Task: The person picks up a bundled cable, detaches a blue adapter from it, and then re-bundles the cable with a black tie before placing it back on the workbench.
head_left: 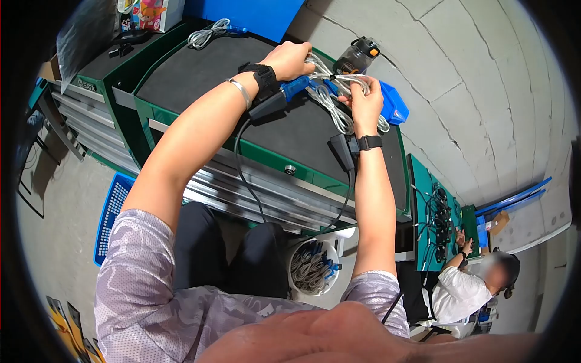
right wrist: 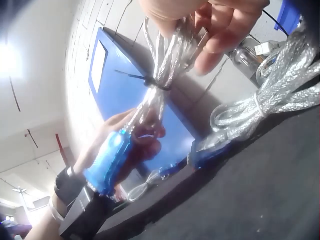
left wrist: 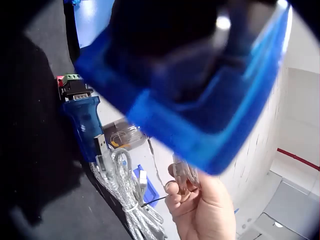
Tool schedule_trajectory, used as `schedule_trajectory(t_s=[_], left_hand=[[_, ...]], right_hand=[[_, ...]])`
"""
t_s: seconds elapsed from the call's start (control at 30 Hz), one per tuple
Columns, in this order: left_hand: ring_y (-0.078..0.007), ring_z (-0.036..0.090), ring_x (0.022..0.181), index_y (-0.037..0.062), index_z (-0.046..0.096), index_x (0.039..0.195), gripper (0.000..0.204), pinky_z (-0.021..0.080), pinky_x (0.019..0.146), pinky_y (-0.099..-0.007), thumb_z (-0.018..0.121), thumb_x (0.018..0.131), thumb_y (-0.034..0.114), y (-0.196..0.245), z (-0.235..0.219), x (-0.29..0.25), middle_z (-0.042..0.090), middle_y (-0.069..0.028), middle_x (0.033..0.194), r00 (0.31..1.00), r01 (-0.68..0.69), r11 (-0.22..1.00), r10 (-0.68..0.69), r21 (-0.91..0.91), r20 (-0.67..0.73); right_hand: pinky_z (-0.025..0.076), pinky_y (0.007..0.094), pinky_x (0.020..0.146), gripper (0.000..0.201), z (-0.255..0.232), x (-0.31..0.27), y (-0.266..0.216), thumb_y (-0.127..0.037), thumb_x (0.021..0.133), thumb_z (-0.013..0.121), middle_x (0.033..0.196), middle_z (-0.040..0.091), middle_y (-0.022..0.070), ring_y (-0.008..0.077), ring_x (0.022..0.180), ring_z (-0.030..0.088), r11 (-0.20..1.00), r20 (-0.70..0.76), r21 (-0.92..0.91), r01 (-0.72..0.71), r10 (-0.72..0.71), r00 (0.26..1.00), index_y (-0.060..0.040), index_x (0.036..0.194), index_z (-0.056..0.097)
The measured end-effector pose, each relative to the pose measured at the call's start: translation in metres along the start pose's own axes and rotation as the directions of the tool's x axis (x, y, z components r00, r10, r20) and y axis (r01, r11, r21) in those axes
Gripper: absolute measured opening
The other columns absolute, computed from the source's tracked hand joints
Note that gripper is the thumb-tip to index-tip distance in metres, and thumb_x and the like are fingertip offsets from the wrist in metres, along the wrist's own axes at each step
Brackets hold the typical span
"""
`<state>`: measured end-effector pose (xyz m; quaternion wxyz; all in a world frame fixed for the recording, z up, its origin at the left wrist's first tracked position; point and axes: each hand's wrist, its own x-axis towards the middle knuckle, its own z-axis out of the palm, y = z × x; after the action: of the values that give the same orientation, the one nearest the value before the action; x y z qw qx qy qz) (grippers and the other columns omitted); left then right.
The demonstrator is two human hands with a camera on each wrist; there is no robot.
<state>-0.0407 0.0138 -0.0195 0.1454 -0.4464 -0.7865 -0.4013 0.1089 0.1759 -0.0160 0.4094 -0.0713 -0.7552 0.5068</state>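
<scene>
Between the two hands stretches a coiled, silvery cable bundle [head_left: 348, 78] [right wrist: 162, 70], bound with a black twist tie [right wrist: 150, 81]. The left hand [head_left: 289, 60] [right wrist: 127, 137] grips it near its blue connector [head_left: 295, 88] [right wrist: 109, 162], which looms blurred in the left wrist view. At the other end the right hand [head_left: 366, 104] [left wrist: 205, 207] [right wrist: 215, 25] pinches the loops and a clear plug [left wrist: 184, 172] between thumb and fingers. Just beneath lies another tied cable [head_left: 331, 109] [left wrist: 131, 200] [right wrist: 255, 112] with a blue connector [left wrist: 82, 122] on the dark mat [head_left: 200, 78].
Beyond the hands stand a black-lidded bottle [head_left: 356, 57] and a blue bin [head_left: 393, 104]. A third cable [head_left: 207, 35] lies at the far left of the mat. Below the cabinet, a white bucket [head_left: 313, 266] holds several cables. A person [head_left: 463, 290] sits at the right.
</scene>
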Motion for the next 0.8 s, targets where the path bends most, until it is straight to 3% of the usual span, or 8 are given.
schedule_trajectory(t_s=[0.13, 0.33, 0.53, 0.63, 0.73, 0.8], left_hand=[[-0.0394, 0.063, 0.093, -0.0001, 0.057, 0.11, 0.038, 0.05, 0.083, -0.0428, 0.061, 0.08, 0.023, 0.0, 0.005, -0.001, 0.066, -0.0235, 0.098, 0.999, -0.049, 0.996, 0.048, -0.078, -0.003], [-0.0409, 0.062, 0.096, 0.0028, 0.055, 0.117, 0.038, 0.049, 0.086, -0.0452, 0.056, 0.083, 0.02, 0.005, 0.011, -0.002, 0.066, -0.0237, 0.1, 0.999, 0.034, 0.999, -0.033, -0.032, 0.013], [-0.0414, 0.062, 0.093, 0.0015, 0.056, 0.116, 0.037, 0.049, 0.083, -0.0444, 0.055, 0.083, 0.018, 0.008, 0.009, -0.004, 0.065, -0.0253, 0.097, 0.998, -0.063, 0.995, 0.063, -0.075, 0.0], [-0.0391, 0.063, 0.089, 0.0007, 0.056, 0.115, 0.037, 0.049, 0.08, -0.0421, 0.056, 0.082, 0.017, 0.001, 0.005, -0.003, 0.065, -0.0242, 0.093, 0.998, -0.027, 0.991, 0.02, -0.13, -0.052], [-0.0357, 0.064, 0.086, 0.0007, 0.056, 0.114, 0.037, 0.049, 0.077, -0.04, 0.057, 0.082, 0.019, -0.005, 0.008, 0.002, 0.065, -0.0222, 0.092, 0.996, 0.009, 0.978, -0.026, -0.207, -0.082], [-0.0328, 0.064, 0.086, 0.0005, 0.058, 0.112, 0.035, 0.049, 0.077, -0.0386, 0.056, 0.084, 0.02, -0.004, 0.006, 0.002, 0.065, -0.0211, 0.093, 0.988, 0.091, 0.963, -0.119, -0.252, -0.097]], right_hand=[[0.052, 0.0278, 0.042, 0.022, 0.003, -0.001, -0.001, 0.0, 0.087, 0.051, 0.091, 0.066, 0.0134, 0.0198, 0.055, 0.067, 0.992, -0.044, -0.123, 0.007, -0.012, 0.999, 0.0025, 0.109, 0.052], [0.052, 0.0301, 0.042, 0.027, 0.007, -0.006, -0.008, 0.004, 0.087, 0.04, 0.091, 0.065, 0.0189, 0.0246, 0.051, 0.066, 0.985, -0.008, -0.174, 0.02, -0.022, 1.0, 0.0032, 0.112, 0.05], [0.054, 0.03, 0.044, 0.025, 0.002, -0.006, -0.005, 0.005, 0.085, 0.038, 0.09, 0.065, 0.0183, 0.0246, 0.057, 0.067, 0.95, 0.015, -0.292, 0.11, -0.11, 0.994, 0.0031, 0.108, 0.049], [0.056, 0.0266, 0.051, 0.021, -0.004, 0.002, 0.0, -0.005, 0.092, 0.049, 0.098, 0.063, 0.0143, 0.0211, 0.066, 0.068, 0.998, 0.075, -0.018, 0.064, -0.062, 0.995, 0.0027, 0.111, 0.047], [0.055, 0.0264, 0.064, 0.031, -0.008, 0.005, -0.004, -0.02, 0.094, 0.056, 0.105, 0.062, 0.0133, 0.0202, 0.077, 0.067, 0.951, 0.258, 0.25, -0.183, 0.117, 0.959, -0.0014, 0.117, 0.046], [0.052, 0.0287, 0.075, 0.034, -0.004, -0.002, -0.015, -0.024, 0.095, 0.055, 0.106, 0.062, 0.0143, 0.0205, 0.087, 0.066, 0.934, 0.367, 0.276, -0.227, 0.116, 0.923, -0.0021, 0.119, 0.048]])
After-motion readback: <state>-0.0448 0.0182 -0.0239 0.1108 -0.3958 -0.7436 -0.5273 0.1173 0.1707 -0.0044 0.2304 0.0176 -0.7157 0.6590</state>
